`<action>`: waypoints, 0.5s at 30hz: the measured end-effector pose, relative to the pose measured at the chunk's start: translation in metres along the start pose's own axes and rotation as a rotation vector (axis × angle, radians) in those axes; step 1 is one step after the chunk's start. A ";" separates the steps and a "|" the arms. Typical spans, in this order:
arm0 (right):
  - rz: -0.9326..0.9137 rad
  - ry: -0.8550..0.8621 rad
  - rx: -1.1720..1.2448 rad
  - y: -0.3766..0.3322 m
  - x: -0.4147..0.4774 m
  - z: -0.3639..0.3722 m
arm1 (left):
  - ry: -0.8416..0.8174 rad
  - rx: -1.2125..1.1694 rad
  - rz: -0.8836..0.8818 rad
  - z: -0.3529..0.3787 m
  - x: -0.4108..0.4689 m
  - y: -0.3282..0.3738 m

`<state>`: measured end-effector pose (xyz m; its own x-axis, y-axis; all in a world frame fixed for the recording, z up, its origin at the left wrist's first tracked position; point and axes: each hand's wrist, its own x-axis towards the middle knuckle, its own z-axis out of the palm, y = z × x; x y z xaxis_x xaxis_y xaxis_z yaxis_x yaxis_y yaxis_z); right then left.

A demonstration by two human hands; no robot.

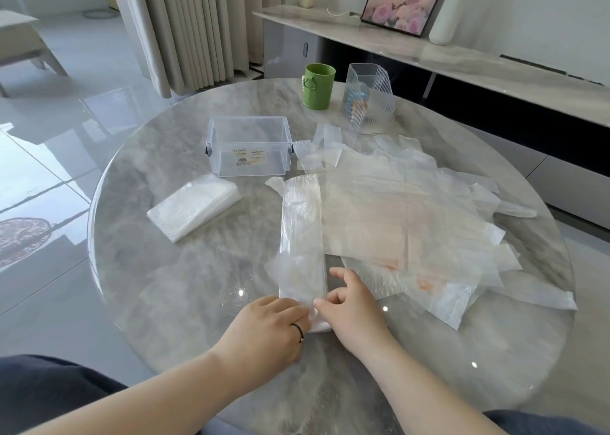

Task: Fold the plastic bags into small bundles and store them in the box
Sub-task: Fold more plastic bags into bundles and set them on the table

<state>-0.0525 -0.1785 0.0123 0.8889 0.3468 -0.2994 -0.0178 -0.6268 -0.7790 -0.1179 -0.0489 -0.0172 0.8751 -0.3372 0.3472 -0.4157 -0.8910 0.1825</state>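
Pinching the near end of the folded bag strip (302,226) with left hand (267,329) and right hand (350,306), both clamped onto plastic. Well beyond the grip, off left: clear box (249,146). Just right: pile of loose bags (406,217).

Green cup (319,86) beside ribbed clear holder (369,99).

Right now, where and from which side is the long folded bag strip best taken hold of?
Probably at its near short end, from the person's side: the strip lies flat, running away toward the box, and the left hand and right hand both hold that end.
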 end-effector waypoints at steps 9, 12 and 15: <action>-0.339 0.276 -0.253 0.003 0.010 -0.008 | -0.028 0.009 -0.045 -0.002 0.001 -0.001; -0.608 0.158 -0.498 0.012 0.011 -0.014 | -0.001 0.004 -0.094 -0.007 0.003 -0.001; -0.635 -0.034 -0.658 0.019 0.012 -0.018 | 0.043 0.024 -0.138 -0.013 0.005 -0.002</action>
<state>-0.0342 -0.1985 0.0040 0.6285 0.7760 0.0534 0.7434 -0.5790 -0.3350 -0.1154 -0.0450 -0.0040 0.9118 -0.1978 0.3599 -0.2854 -0.9354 0.2090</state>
